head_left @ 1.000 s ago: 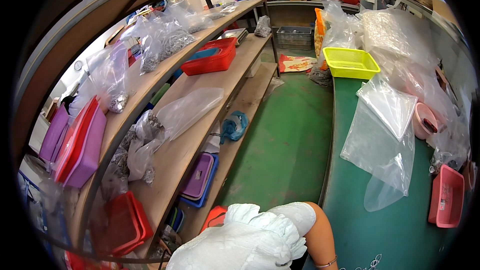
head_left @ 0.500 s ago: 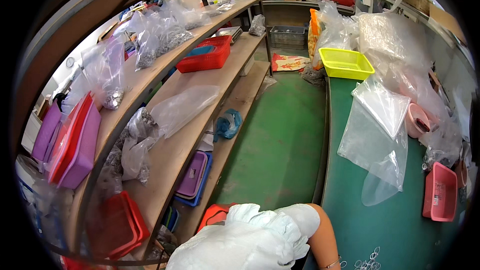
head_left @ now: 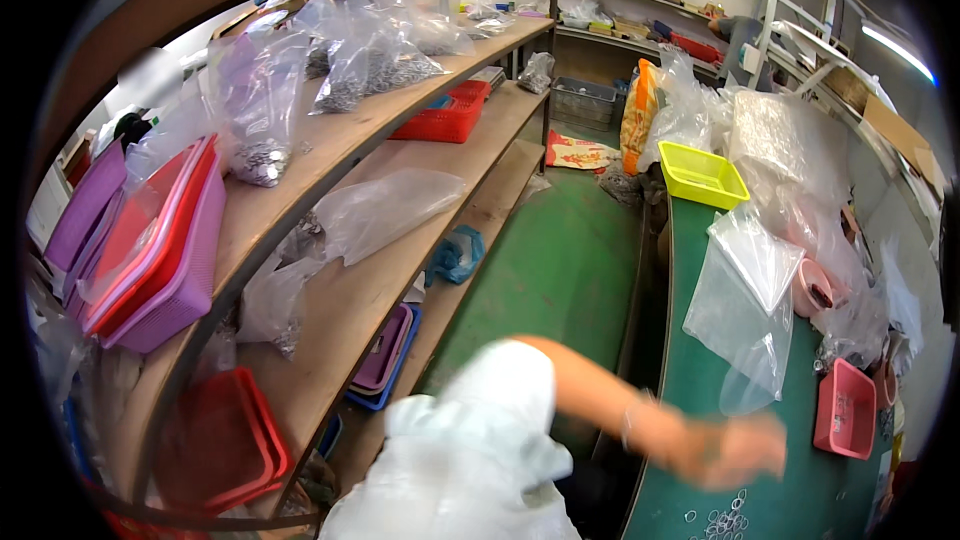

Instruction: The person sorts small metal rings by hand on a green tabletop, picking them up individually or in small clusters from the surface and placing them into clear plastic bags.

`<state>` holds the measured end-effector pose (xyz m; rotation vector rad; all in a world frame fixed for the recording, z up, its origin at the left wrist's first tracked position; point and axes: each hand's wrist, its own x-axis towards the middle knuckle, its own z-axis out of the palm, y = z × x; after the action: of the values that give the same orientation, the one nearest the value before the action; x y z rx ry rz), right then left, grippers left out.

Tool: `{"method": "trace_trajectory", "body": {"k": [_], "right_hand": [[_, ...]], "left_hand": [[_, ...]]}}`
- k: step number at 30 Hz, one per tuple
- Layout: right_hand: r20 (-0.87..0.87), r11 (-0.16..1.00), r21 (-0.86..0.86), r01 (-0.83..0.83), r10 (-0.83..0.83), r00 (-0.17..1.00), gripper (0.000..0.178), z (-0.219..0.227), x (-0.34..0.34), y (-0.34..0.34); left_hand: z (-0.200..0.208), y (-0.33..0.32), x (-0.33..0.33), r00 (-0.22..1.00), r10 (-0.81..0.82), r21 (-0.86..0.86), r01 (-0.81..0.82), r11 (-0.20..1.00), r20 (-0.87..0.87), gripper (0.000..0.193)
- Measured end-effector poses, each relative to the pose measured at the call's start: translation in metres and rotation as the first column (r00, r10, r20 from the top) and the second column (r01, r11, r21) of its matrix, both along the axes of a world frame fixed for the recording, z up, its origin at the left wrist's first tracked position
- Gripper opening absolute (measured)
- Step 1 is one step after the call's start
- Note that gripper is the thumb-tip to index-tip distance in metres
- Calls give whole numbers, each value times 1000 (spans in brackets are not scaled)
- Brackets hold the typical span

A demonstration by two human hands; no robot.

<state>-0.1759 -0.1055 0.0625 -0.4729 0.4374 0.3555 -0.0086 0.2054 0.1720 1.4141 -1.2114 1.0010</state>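
Note:
My left arm, in a white ruffled sleeve (head_left: 505, 375), reaches rightward over the green tabletop (head_left: 700, 320). Around its wrist is a thin bracelet (head_left: 628, 422). My left hand (head_left: 735, 450) hovers above the table, smeared by motion, so its fingers and anything in them cannot be made out. Close below it lies a loose pile of small silvery rings (head_left: 728, 523). Beyond the hand, flat clear plastic bags (head_left: 745, 310) are spread on the table. A pink basket (head_left: 845, 410) stands to the right of the hand. My right hand is out of sight.
Wooden shelves (head_left: 380, 220) on the left carry bags of metal parts (head_left: 375, 60), red trays (head_left: 220, 440) and a purple basket (head_left: 175, 290). A yellow basket (head_left: 702, 175) stands at the table's far end. Green floor (head_left: 550, 260) runs between. Another person (head_left: 745, 40) is far back.
My left hand has come up into view from the lower edge and swung out over the table. The view has shifted, showing more of the rings.

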Motion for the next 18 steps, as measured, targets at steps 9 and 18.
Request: {"method": "trace_trajectory", "body": {"k": [9, 18], "right_hand": [[114, -589, -728, 351, 402, 909, 15, -5, -5, 36], [78, -734, -539, 413, 444, 892, 28, 18, -9, 73]], "left_hand": [[107, 524, -15, -416, 736, -138, -816, -562, -535, 44], [118, 626, -110, -794, 95, 445, -430, -786, -601, 59]]}}
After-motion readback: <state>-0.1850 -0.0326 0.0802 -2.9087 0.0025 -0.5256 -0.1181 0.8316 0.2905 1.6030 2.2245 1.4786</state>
